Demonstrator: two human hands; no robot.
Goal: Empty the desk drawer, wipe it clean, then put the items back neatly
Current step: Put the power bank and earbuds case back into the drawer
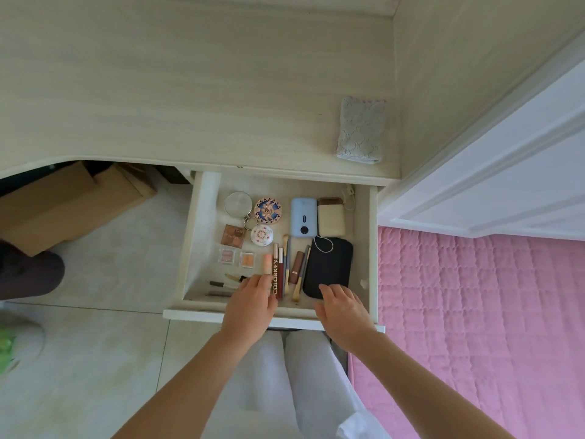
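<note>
Both hands reach into the open drawer [202, 236]. The left hand [250, 307] lies with relaxed fingers over the brushes [221, 284]. The right hand [343, 308] rests loose fingertips on the black pouch [329, 264].

Daylight is falling on a pale wood surface [190, 90], pale tiled floor [110, 343], a cardboard box [63, 204] beneath, a pink quilted bed [474, 312] and white door [506, 185].
</note>
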